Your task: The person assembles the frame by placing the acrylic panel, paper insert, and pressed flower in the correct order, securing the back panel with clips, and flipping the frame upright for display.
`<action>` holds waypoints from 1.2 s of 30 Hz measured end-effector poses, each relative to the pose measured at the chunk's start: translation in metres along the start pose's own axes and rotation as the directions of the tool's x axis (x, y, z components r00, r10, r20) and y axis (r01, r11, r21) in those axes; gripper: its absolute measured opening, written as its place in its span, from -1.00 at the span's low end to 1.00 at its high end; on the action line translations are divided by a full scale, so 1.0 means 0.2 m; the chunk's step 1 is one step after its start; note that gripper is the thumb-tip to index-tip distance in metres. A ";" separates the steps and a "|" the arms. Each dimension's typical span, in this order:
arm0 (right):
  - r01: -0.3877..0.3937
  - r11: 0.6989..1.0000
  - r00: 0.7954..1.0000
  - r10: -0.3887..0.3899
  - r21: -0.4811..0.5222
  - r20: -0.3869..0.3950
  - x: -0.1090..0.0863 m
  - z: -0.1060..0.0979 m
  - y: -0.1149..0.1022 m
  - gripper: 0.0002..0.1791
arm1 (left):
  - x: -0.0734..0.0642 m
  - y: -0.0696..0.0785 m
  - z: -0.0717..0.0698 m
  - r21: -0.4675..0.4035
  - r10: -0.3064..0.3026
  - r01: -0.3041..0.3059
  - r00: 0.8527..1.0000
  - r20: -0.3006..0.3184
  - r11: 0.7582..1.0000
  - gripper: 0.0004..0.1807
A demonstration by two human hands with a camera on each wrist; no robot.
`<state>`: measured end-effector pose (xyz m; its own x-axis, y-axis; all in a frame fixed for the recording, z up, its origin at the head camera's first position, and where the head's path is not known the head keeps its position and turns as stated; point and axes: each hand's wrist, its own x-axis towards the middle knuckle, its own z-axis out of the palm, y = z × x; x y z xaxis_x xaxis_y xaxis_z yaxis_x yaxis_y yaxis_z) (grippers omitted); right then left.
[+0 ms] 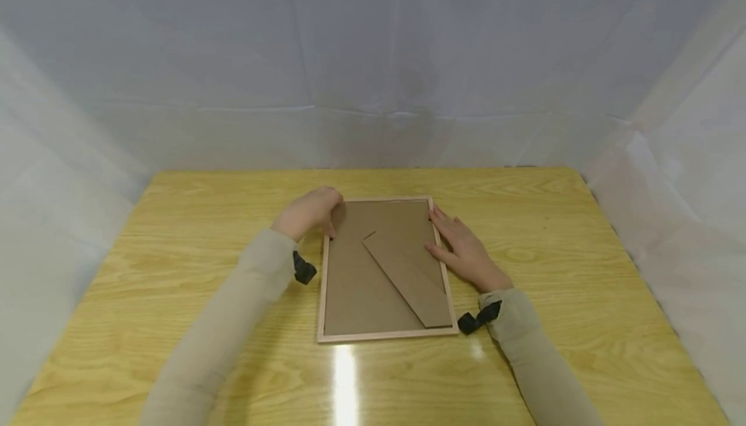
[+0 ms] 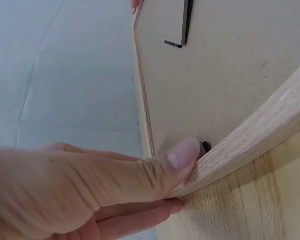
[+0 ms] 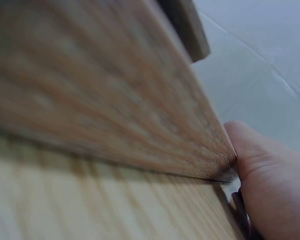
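A picture frame (image 1: 384, 336) with a light wooden rim lies face down, its brown backing board (image 1: 350, 290) upward. A slanting easel leg (image 1: 408, 283) lies along the board. My left hand (image 1: 311, 212) grips the upper left corner. In the left wrist view its thumb (image 2: 184, 154) presses at the rim beside a small black tab (image 2: 206, 146), with fingers outside the edge. My right hand (image 1: 466, 251) rests on the right edge, fingers extended along the rim and thumb over the board. In the right wrist view the frame's wooden side (image 3: 114, 100) hides most of that hand.
The frame lies on a yellow wood-grain table (image 1: 204, 232). Pale sheeting (image 1: 373, 57) hangs behind it and at both sides. Black wrist devices (image 1: 304, 269) hang from both sleeves close to the frame's edges.
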<state>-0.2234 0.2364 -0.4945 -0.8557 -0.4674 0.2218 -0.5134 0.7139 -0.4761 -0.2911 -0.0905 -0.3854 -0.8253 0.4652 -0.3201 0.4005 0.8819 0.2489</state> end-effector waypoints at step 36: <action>0.012 1.000 1.000 -0.012 0.000 -0.011 0.02 0.02 0.02 -0.20 | -0.01 0.09 0.06 0.133 0.065 -0.062 0.998 -0.018 0.989 -0.69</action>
<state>-0.2283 0.2357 -0.4988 -0.8504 -0.4699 0.2368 -0.5234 0.7086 -0.4733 -0.2770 -0.0754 -0.3913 -0.8045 0.5199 -0.2872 0.5002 0.8538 0.1442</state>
